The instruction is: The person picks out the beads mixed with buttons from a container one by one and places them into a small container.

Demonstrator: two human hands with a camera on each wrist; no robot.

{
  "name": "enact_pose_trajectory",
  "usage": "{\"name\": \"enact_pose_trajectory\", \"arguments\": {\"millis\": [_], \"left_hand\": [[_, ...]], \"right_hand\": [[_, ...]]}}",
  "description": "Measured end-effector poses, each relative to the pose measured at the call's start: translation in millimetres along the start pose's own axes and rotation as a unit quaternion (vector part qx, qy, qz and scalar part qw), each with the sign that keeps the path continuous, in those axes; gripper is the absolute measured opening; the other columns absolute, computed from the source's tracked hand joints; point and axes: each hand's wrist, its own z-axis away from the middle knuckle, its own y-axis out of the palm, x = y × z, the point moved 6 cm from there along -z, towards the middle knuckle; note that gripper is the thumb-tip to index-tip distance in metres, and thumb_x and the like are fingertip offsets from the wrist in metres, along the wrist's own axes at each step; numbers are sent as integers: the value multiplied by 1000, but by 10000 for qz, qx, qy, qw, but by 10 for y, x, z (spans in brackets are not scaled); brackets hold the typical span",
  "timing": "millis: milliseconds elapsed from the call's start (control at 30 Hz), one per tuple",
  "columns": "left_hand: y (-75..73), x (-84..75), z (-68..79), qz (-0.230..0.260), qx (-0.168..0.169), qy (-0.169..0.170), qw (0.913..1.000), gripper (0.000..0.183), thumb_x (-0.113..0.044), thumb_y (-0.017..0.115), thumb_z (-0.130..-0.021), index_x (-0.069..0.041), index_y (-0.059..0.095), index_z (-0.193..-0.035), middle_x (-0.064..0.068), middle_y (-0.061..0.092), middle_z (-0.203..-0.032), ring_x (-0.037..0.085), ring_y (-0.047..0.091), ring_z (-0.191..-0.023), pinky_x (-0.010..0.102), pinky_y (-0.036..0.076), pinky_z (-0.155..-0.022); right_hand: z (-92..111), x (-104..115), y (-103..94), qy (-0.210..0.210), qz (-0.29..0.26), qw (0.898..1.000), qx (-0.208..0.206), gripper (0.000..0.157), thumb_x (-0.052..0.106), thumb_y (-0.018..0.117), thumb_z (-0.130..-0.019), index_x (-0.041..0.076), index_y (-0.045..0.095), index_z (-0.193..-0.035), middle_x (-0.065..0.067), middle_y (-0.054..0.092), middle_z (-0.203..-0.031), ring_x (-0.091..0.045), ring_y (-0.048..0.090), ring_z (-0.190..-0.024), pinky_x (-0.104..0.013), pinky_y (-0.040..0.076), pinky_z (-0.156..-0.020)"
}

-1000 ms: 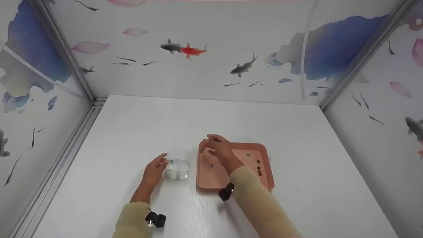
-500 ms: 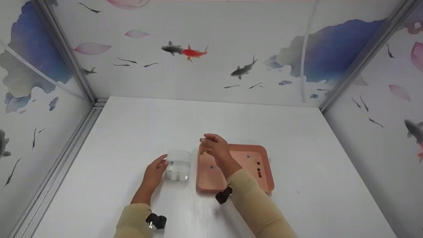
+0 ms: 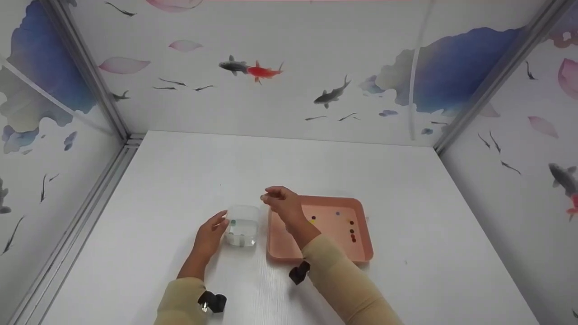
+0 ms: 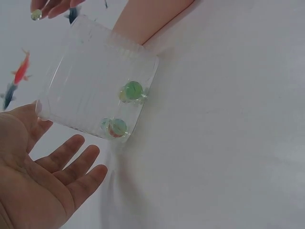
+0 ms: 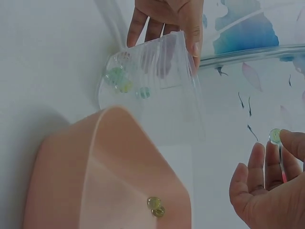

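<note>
My right hand [image 3: 287, 208] pinches a clear glass marble [image 5: 275, 136] with a yellow-green core between thumb and fingertip. It is above the left edge of the pink tray [image 3: 325, 203], beside a clear plastic container [image 3: 243, 214]. In the left wrist view, several greenish marbles [image 4: 134, 90] lie at the container's bottom. My left hand [image 3: 211, 232] touches the container's left side near the rim, its other fingers loosely extended. Dark and coloured marbles [image 3: 352, 231] lie towards the tray's right side. Two yellowish marbles [image 5: 154, 203] sit near the tray wall in the right wrist view.
A white table [image 3: 203, 167] carries the tray and container, which stand side by side with a narrow gap. White walls [image 3: 289, 104] printed with fish and petals enclose the table at the back and both sides.
My right hand has moved left across the tray's far left corner towards the container, with the marble between its fingers. My left hand stays at the container.
</note>
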Motion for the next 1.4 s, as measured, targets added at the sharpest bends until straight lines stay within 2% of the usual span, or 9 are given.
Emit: {"name": "enact_pose_trajectory", "arguments": {"millis": [233, 367, 500, 800, 1033, 1167, 1400], "left_hand": [[-20, 8, 8, -40, 9, -65, 10000, 46, -26, 47, -103, -10, 42, -146, 22, 46, -143, 40, 39, -134, 54, 34, -108], [-39, 23, 24, -80, -12, -65, 9999, 46, -25, 47, -103, -9, 42, -146, 22, 45, -143, 41, 39, -134, 54, 34, -108], [-50, 31, 32, -65, -25, -32, 10000, 46, -24, 47, -103, -9, 42, -146, 23, 46, -142, 41, 41, -133, 53, 36, -107], [-69, 19, 45, -66, -88, 47, 9999, 46, -26, 48, -103, -8, 43, -145, 23, 47, -141, 41, 42, -132, 53, 37, -106], [-44, -9, 12, -85, -85, 91, 9999, 45, -25, 48, -103, -8, 44, -145, 23, 48, -140, 41, 43, -131, 53, 38, -105], [-22, 2, -7, -130, -53, -6, 9999, 46, -26, 48, -103, -9, 43, -145, 22, 48, -141, 39, 43, -131, 54, 37, -106], [11, 8, -20, -35, -30, -143, 9999, 46, -26, 48, -102, -11, 44, -145, 20, 48, -142, 39, 42, -133, 54, 36, -106]], "right_hand": [[2, -61, 112, -258, 678, 9973, 66, 24, 17, 70, -89, 9, 67, -112, -4, 66, -105, -18, 61, -100, -35, 51, -91], [13, -99, 184, -276, 933, 9951, 197, 23, 18, 69, -89, 12, 68, -111, -2, 66, -104, -17, 61, -99, -35, 51, -89], [32, -95, 249, -443, 1049, 9928, 375, 23, 16, 68, -90, 9, 67, -112, -3, 67, -103, -18, 62, -99, -35, 51, -89], [52, -72, 320, -474, 1507, 9861, 513, 22, 15, 68, -90, 12, 68, -112, 0, 68, -103, -15, 63, -99, -32, 52, -89], [79, -8, 343, -771, 2046, 9741, 572, 25, 15, 69, -91, 9, 67, -114, 1, 68, -102, -15, 64, -101, -31, 54, -86], [90, 3, 365, -980, 2197, 9683, 666, 23, 15, 68, -91, 8, 67, -113, 0, 68, -100, -16, 64, -99, -29, 55, -83], [99, 16, 414, -1573, 2510, 9516, 819, 20, 13, 66, -92, 6, 68, -111, -1, 69, -98, -16, 64, -96, -31, 53, -87]]}}
